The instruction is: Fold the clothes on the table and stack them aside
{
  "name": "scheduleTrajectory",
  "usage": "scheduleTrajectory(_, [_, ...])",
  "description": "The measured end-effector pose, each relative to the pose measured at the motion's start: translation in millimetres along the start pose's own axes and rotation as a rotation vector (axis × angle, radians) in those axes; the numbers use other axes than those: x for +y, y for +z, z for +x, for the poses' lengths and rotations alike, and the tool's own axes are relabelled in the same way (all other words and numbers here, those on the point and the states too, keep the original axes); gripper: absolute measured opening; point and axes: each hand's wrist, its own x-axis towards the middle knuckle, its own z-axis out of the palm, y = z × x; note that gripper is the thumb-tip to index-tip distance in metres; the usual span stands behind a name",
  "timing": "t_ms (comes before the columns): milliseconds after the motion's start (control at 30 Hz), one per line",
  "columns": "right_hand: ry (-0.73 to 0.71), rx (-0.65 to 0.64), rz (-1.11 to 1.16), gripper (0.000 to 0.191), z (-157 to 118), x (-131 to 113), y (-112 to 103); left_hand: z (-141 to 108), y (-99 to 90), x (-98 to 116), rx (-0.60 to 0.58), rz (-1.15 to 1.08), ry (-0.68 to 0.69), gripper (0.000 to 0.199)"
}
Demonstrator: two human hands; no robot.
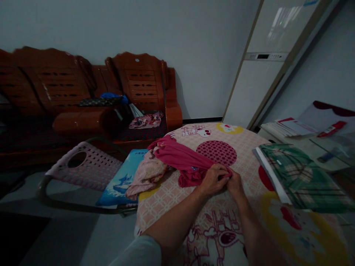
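A dark pink garment (183,155) lies bunched and stretched across the round table (172,199), which has a patterned cover. Its right end is pinched between the fingers of my left hand (215,178). Close beside it, my right hand (234,181) is closed on the same end of the cloth, its fingers partly hidden. Crumpled at the table's left edge is a pale floral cloth (149,173), touching the pink garment's far end.
Green plaid fabric (302,177) lies folded at the table's right. A woven chair (85,166) with a blue cushion (124,181) stands left. Behind are a wooden sofa (144,81) and a tall white air conditioner (257,74). Papers (294,127) rest on a side table.
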Motion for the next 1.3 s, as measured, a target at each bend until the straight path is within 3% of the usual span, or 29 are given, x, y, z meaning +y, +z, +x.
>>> scheduleTrajectory(133, [0.148, 0.056, 0.230, 0.031, -1, 0, 1, 0, 3.2, 4, -0.042, 0.095, 0.053, 0.024])
scheduleTrajectory(200, [0.216, 0.155, 0.386, 0.028, 1, 3, -1, 0, 3.3, 5, -0.008, 0.107, 0.081, 0.027])
scheduleTrajectory(300, [0.275, 0.424, 0.607, 0.023, 7, 16, -20, -4, 1.8, 3, 0.118, 0.134, 0.095, 0.027])
scheduleTrajectory(400, [0.220, 0.726, 0.700, 0.021, 13, 34, -52, -6, -3.7, -1, 0.219, 0.189, 0.080, 0.026])
scheduleTrajectory(500, [0.159, 0.874, 0.650, 0.019, 14, 48, -76, -4, -17.8, -8, 0.290, 0.284, -0.031, 0.026])
scheduleTrajectory(633, [0.131, 0.825, 0.551, 0.022, 14, 51, -77, -3, -57.7, -16, 0.337, 0.514, -0.405, 0.023])
scheduleTrajectory(733, [0.147, 0.801, 0.520, 0.028, 16, 50, -69, -6, -94.5, -18, 0.256, 0.691, -0.739, 0.022])
scheduleTrajectory(800, [0.152, 0.795, 0.511, 0.031, 17, 50, -66, -8, -113.4, -15, 0.190, 0.763, -0.869, 0.022])
scheduleTrajectory(867, [0.152, 0.790, 0.498, 0.033, 18, 50, -65, -8, -125.9, -7, 0.195, 0.790, -0.867, 0.023])
scheduleTrajectory(967, [0.157, 0.794, 0.482, 0.032, 17, 49, -65, -9, -140.9, 5, 0.371, 0.866, -0.702, 0.025])
scheduleTrajectory(1033, [0.164, 0.803, 0.481, 0.031, 17, 49, -65, -15, -153.9, 6, 0.453, 0.959, -0.663, 0.034])
scheduleTrajectory(1133, [0.166, 0.808, 0.464, 0.032, 18, 48, -64, -33, -177.2, -7, 0.315, 0.974, -0.848, 0.062])
scheduleTrajectory(1200, [0.164, 0.812, 0.450, 0.034, 19, 49, -64, -43, -191.3, -19, 0.213, 0.898, -0.932, 0.064])
scheduleTrajectory(1233, [0.166, 0.817, 0.447, 0.034, 19, 50, -64, -45, -197.2, -24, 0.218, 0.864, -0.956, 0.058])
scheduleTrajectory(1300, [0.173, 0.824, 0.450, 0.034, 20, 52, -64, -45, -205.6, -30, 0.377, 0.844, -0.981, 0.047])
